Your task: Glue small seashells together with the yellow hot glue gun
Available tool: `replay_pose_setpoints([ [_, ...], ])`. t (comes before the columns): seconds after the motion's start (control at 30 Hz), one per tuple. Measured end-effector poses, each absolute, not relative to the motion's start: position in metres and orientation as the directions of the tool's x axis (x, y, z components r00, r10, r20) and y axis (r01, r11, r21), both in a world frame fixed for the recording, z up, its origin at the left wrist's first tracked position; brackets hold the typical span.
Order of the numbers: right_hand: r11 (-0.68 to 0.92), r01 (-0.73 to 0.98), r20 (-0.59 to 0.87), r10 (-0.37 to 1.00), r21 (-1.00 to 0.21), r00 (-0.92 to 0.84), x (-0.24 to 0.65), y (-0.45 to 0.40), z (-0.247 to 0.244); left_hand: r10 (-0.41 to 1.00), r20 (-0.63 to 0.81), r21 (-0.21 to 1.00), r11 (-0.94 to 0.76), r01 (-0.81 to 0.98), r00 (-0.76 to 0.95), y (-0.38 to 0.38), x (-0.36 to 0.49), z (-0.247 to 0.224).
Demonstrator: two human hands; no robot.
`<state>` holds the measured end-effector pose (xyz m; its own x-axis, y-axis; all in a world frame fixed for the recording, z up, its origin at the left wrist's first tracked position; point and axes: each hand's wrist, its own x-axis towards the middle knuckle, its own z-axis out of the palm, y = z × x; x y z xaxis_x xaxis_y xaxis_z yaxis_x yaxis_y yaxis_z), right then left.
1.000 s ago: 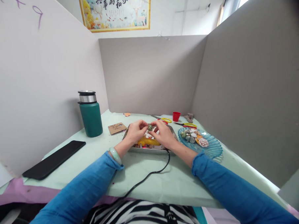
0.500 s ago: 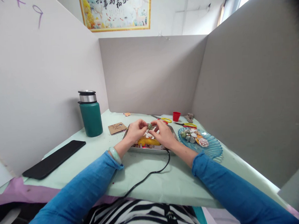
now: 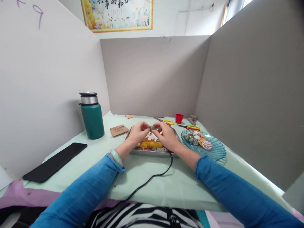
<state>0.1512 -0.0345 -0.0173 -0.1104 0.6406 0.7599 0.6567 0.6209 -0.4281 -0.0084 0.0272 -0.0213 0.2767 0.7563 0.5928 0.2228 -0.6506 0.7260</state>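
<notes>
Above the far part of a shallow metal tray (image 3: 148, 153), I pinch a small greenish shell (image 3: 152, 128) between both sets of fingertips. My left hand (image 3: 139, 132) grips its left side with thumb and fingers. From the right, my right hand (image 3: 166, 133) closes on the same shell, thumb tip near its lower edge. Below my hands a yellow glue gun (image 3: 151, 144) lies in the tray, among white and coloured bits. Its black cord (image 3: 154, 176) runs over the near edge toward my lap. My fingers partly cover the shell.
A blue glass plate (image 3: 217, 151) with several shells stands to the right. Scissors (image 3: 193, 127), more scissors (image 3: 169, 122) and a red cup (image 3: 179, 118) lie behind. On the left are a green bottle (image 3: 92, 121), a black phone-like slab (image 3: 57, 162) and a brown card (image 3: 119, 130). Grey partitions surround the table.
My right thumb has moved up and in toward the shell, and the right fingers have closed more on it. The left hand and tray look the same.
</notes>
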Motion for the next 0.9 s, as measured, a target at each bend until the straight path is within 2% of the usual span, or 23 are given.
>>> replay_pose_setpoints([
  [0.23,0.600,0.646,0.735,0.672,-0.472,-0.088,0.1509,-0.0347,-0.0155,0.741,0.606,0.707,-0.669,0.232,0.291,0.0250,-0.0091,-0.0197],
  [0.9,0.605,0.670,0.769,0.635,-0.431,-0.078,0.1506,-0.0357,-0.0150,0.756,0.579,0.724,-0.649,0.234,0.304,0.0261,-0.0085,-0.0215],
])
